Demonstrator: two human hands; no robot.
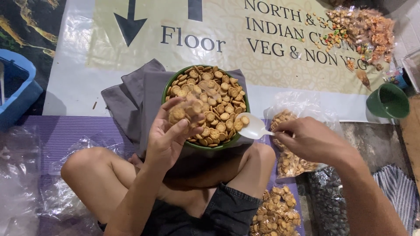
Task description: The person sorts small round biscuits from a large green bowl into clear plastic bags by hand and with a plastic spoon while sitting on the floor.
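We sit cross-legged on the floor, green bowl [243, 97] heaped with small round biscuits [214, 100] propped between our knees on a grey cloth [131, 98]. Left hand [168, 135] is raised over the near rim, palm up, fingers half curled around a small pile of biscuits, cupping rather than clenching. Right hand [308, 139] pinches the handle of a white plastic spoon [251, 127], whose scoop touches the bowl's right edge with one biscuit in it.

To do this well, in our judgement: keep the left palm level and over the bowl so strays fall back in, and keep the spoon low at the rim. The heap stands above the rim, so spills look likely on the right side.

Room: a clear bag of biscuits [291, 161] lies just beside the right hand, near the right knee; another biscuit bag [275, 214] sits lower, by the shorts. A dark bag [326, 201] lies just right of those. A green cup [388, 101] stands well apart at right, with mixed snack packets [363, 30] beyond it on the printed banner [78, 87]. A blue tub [17, 87] sits far left. Empty clear bags [19, 175] lie at left on the purple mat [74, 131]. Most open room is left of the bowl.
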